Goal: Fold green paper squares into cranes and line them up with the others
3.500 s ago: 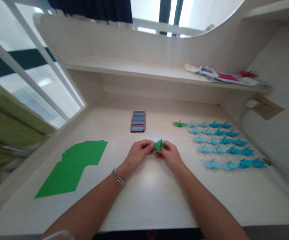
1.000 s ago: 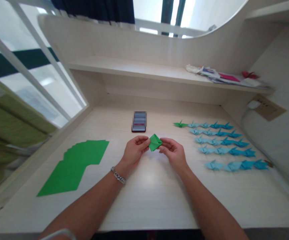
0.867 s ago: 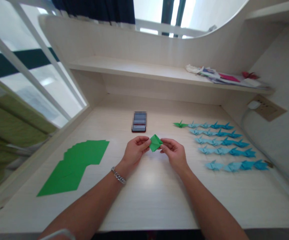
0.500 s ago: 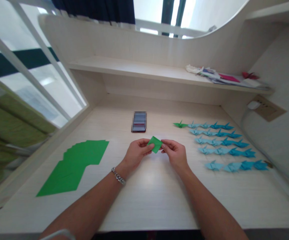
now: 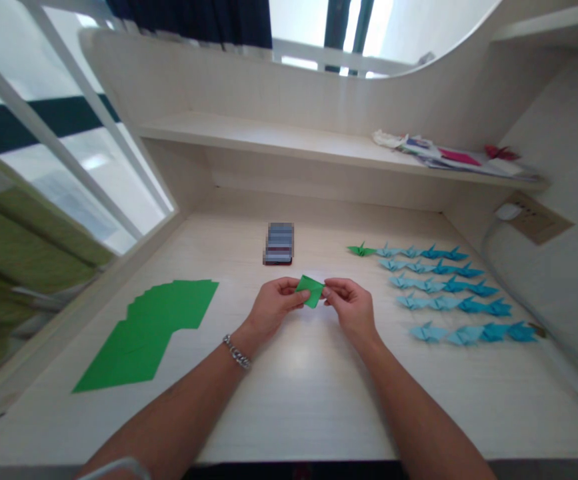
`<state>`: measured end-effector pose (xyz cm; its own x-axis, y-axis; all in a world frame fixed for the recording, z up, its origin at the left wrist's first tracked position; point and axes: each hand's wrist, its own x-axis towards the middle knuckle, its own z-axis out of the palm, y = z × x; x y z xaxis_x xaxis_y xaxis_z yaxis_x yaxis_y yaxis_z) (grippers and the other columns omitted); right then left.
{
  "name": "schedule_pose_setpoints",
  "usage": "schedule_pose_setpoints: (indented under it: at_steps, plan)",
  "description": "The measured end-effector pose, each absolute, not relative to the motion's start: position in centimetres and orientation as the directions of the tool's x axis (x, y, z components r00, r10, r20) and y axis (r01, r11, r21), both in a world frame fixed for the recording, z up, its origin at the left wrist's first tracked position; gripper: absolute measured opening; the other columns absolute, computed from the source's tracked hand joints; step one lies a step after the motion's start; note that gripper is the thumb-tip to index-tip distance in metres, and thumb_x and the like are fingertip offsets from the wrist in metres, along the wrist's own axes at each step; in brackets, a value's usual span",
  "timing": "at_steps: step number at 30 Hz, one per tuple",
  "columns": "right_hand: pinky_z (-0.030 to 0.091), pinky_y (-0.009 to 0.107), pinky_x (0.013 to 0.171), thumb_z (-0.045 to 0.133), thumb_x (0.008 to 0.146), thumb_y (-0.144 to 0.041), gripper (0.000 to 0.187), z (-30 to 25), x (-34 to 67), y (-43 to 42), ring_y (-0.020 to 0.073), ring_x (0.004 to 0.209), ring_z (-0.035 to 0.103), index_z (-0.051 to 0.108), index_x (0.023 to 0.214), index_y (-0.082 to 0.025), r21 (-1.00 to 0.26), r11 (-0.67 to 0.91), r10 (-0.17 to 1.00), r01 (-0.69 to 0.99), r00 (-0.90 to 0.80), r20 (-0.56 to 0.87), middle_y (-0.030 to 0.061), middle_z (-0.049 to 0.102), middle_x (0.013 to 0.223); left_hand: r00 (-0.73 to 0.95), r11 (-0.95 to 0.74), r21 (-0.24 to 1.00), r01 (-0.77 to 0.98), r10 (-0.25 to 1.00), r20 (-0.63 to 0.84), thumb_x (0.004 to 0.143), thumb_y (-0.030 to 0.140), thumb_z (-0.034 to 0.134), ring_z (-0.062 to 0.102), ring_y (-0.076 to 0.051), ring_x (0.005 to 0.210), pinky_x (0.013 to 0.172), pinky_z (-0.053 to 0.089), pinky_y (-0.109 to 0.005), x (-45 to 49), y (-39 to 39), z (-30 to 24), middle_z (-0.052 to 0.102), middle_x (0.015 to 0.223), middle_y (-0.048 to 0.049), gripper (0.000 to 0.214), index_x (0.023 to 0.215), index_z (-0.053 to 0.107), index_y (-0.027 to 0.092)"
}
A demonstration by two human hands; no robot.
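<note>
A small folded square of green paper [image 5: 312, 288] is held up between my two hands over the middle of the desk. My left hand [image 5: 277, 300] pinches its left side, thumb on the front face. At its right corner, the thumb and fingertips of my right hand [image 5: 349, 305] are closed on the edge. To the left lies a fanned stack of green paper sheets [image 5: 143, 333]. One green paper crane [image 5: 361, 249] stands at the left end of the farthest row of blue paper cranes [image 5: 443, 303], which sit in several rows on the right.
A phone-like thing with a blurred-out face [image 5: 279, 244] lies behind my hands. Papers [image 5: 449, 155] rest on the shelf [image 5: 269, 139] above the desk. A wall socket [image 5: 536, 217] with a plugged-in cable is at right, and a railing [image 5: 93, 120] at left.
The green paper has tilted slightly in my fingers, its top corner shifting a little to the left. Both hands stay in nearly the same place.
</note>
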<state>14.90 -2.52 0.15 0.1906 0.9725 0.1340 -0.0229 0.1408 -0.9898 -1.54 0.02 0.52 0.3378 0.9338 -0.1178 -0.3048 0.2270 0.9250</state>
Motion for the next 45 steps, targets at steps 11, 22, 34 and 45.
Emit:
schedule_pose_setpoints:
  at_steps: [11, 22, 34, 45]
  plan:
    - [0.056, 0.034, 0.065, 0.073, 0.067, -0.034, 0.033, 0.3, 14.55, -2.87, 0.0196, 0.071, 0.067, 0.066, 0.094, -0.016, -0.986, 0.147, 0.978, -0.081, 0.163, 0.133, 0.0059, 0.071, 0.079, 0.275, 0.13, 0.966, -0.223, 0.959, -0.065, 0.062, 0.022, 0.077, 0.065, -0.019, 0.072, 0.072, 0.05, -0.033, -1.44, 0.12, 0.3, 0.072, 0.082, -0.0087, 0.026, 0.085, 0.069, 0.013]
    - [0.054, 0.032, 0.066, 0.074, 0.064, -0.029, 0.03, 0.17, 14.97, -2.67, 0.0197, 0.07, 0.068, 0.066, 0.09, -0.016, -0.993, 0.116, 0.973, 0.011, 0.198, 0.116, 0.0058, 0.071, 0.078, 0.303, 0.162, 0.967, -0.198, 0.948, -0.097, 0.06, 0.024, 0.079, 0.065, -0.018, 0.072, 0.072, 0.051, -0.031, -1.06, -0.19, 0.48, 0.071, 0.079, -0.0077, 0.026, 0.081, 0.069, 0.012]
    - [0.053, 0.029, 0.064, 0.075, 0.063, -0.026, 0.027, 0.39, 15.13, -2.71, 0.0176, 0.067, 0.066, 0.065, 0.086, -0.016, -0.994, 0.112, 0.977, 0.005, 0.181, 0.111, 0.0037, 0.07, 0.073, 0.266, 0.163, 0.97, -0.179, 0.958, -0.112, 0.063, 0.032, 0.077, 0.064, -0.017, 0.068, 0.067, 0.052, -0.031, -1.12, -0.16, 0.13, 0.069, 0.075, -0.007, 0.027, 0.079, 0.068, 0.011]
    - [0.052, 0.03, 0.064, 0.074, 0.063, -0.024, 0.024, 0.36, 15.13, -2.71, 0.0174, 0.065, 0.065, 0.066, 0.084, -0.016, -0.995, 0.096, 0.986, 0.004, 0.138, 0.095, 0.0038, 0.069, 0.072, 0.26, 0.145, 0.947, -0.288, 0.963, -0.068, 0.067, 0.033, 0.074, 0.059, -0.013, 0.066, 0.062, 0.051, -0.026, -1.02, -0.07, -0.1, 0.064, 0.072, -0.0015, 0.023, 0.076, 0.065, 0.013]
